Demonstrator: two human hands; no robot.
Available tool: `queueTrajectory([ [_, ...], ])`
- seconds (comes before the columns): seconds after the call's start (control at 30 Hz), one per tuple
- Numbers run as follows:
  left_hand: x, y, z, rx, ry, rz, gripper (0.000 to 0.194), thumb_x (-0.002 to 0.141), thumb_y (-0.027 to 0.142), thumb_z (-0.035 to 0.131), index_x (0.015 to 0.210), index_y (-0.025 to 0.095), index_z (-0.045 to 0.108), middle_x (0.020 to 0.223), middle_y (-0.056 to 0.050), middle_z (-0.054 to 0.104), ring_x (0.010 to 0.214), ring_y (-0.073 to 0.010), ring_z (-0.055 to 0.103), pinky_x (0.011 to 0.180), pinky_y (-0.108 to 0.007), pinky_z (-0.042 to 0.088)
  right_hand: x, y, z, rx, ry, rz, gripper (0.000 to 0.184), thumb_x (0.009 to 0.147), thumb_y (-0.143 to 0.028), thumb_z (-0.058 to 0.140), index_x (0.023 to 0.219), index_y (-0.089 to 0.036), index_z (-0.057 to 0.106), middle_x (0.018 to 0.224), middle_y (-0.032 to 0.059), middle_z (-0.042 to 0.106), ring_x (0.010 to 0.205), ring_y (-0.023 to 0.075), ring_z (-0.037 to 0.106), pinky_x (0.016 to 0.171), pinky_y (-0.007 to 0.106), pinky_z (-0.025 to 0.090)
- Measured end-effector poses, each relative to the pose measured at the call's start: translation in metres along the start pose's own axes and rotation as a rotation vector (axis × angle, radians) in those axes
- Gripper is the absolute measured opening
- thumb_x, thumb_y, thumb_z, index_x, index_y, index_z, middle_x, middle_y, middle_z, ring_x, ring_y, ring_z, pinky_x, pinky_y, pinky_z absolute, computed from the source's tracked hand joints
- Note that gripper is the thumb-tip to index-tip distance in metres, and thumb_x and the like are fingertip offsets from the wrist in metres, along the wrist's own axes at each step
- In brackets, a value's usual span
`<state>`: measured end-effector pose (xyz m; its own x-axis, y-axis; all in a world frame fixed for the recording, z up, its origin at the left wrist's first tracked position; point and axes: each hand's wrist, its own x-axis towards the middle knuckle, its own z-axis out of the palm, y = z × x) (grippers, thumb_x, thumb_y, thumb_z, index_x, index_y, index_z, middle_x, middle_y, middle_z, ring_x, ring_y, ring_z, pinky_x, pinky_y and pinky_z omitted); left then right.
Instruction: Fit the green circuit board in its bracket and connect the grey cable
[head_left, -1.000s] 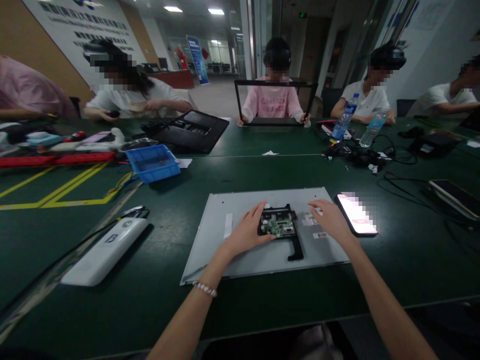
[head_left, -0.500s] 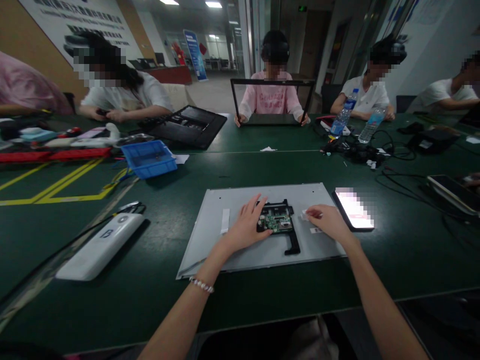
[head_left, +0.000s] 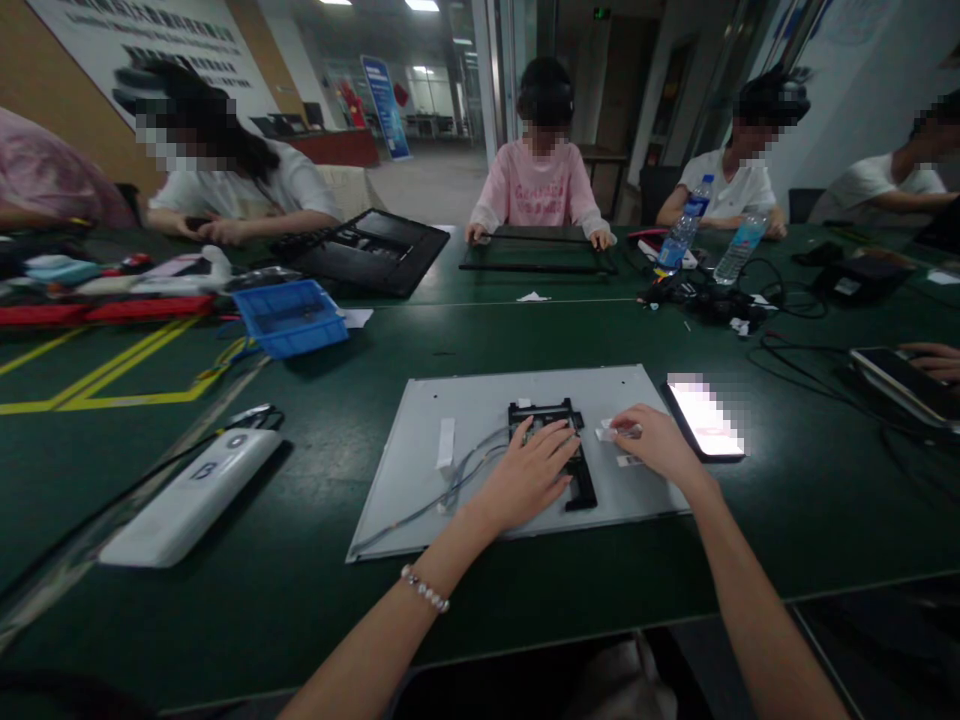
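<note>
A grey metal panel [head_left: 480, 400] lies flat on the green table [head_left: 337, 590] in front of me. A black bracket [head_left: 551, 412] with a green circuit board sits near its middle. My left hand [head_left: 529, 475] lies flat over the board, fingers stretched out, covering most of it. Thin grey wires [head_left: 450, 485] run from under that hand toward the panel's left corner. My right hand [head_left: 651, 443] rests on the panel's right side, fingertips pinched at a small white label [head_left: 606, 433].
A lit phone [head_left: 705, 418] lies just right of the panel. A white device [head_left: 191, 497] with a cable is at the left. A blue bin [head_left: 289, 318], bottles [head_left: 682, 238] and cables stand farther back. Several people sit across the table; one holds a black frame [head_left: 536, 262] flat.
My left hand slid from the board's left side onto the top of it, uncovering grey wires. The right hand stayed by the label. The person opposite lowered the black frame to the table.
</note>
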<state>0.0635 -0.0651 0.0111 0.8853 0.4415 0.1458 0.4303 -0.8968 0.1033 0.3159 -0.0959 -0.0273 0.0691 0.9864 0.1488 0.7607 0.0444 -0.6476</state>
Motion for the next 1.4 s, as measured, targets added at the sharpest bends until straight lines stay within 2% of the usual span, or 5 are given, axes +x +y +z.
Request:
queueTrajectory([
  [0.4, 0.002, -0.002, 0.001, -0.040, -0.012, -0.013, 0.044, 0.093, 0.032, 0.038, 0.135, 0.022, 0.033, 0.138, -0.007, 0.044, 0.130, -0.0222, 0.034, 0.110, -0.044, 0.017, 0.000, -0.014, 0.001, 0.290, 0.004, 0.101, 0.017, 0.075, -0.026, 0.057, 0.088, -0.019, 0.066, 0.081, 0.0037, 0.068, 0.074, 0.0158, 0.063, 0.070, 0.029, 0.050],
  [0.67, 0.004, 0.000, 0.004, -0.042, 0.011, -0.045, 0.047, 0.092, 0.032, 0.038, 0.137, 0.021, 0.030, 0.137, -0.008, 0.043, 0.124, -0.0226, 0.040, 0.109, -0.043, 0.018, -0.001, -0.030, 0.012, 0.646, -0.144, 0.289, 0.017, 0.070, -0.027, 0.062, 0.082, -0.016, 0.065, 0.075, 0.0044, 0.069, 0.064, 0.0140, 0.065, 0.056, 0.023, 0.051],
  [1.03, 0.009, 0.009, 0.003, 0.039, 0.012, -0.067, 0.039, 0.087, 0.020, 0.040, 0.126, 0.025, 0.043, 0.131, -0.007, 0.045, 0.118, -0.0259, 0.043, 0.106, -0.049, 0.020, 0.002, -0.023, 0.023, 0.588, -0.143, 0.270, 0.013, 0.070, -0.025, 0.061, 0.080, -0.016, 0.063, 0.070, 0.0025, 0.067, 0.065, 0.0158, 0.066, 0.052, 0.023, 0.051],
  [1.2, 0.011, 0.012, 0.003, 0.051, 0.018, -0.071, 0.040, 0.084, 0.018, 0.041, 0.123, 0.023, 0.045, 0.130, -0.007, 0.046, 0.117, -0.0267, 0.043, 0.106, -0.050, 0.021, 0.001, -0.029, 0.019, 0.367, -0.087, 0.117, 0.016, 0.071, -0.027, 0.062, 0.084, -0.018, 0.065, 0.079, 0.0027, 0.067, 0.054, 0.0119, 0.060, 0.053, 0.025, 0.048],
  [1.4, 0.011, 0.012, 0.001, 0.043, 0.018, -0.066, 0.040, 0.084, 0.018, 0.040, 0.124, 0.023, 0.044, 0.130, -0.007, 0.046, 0.117, -0.0262, 0.042, 0.106, -0.049, 0.022, 0.001, -0.033, 0.018, 0.136, -0.020, -0.033, 0.008, 0.071, -0.023, 0.063, 0.077, -0.019, 0.069, 0.084, 0.0032, 0.064, 0.067, 0.0132, 0.058, 0.066, 0.027, 0.046],
])
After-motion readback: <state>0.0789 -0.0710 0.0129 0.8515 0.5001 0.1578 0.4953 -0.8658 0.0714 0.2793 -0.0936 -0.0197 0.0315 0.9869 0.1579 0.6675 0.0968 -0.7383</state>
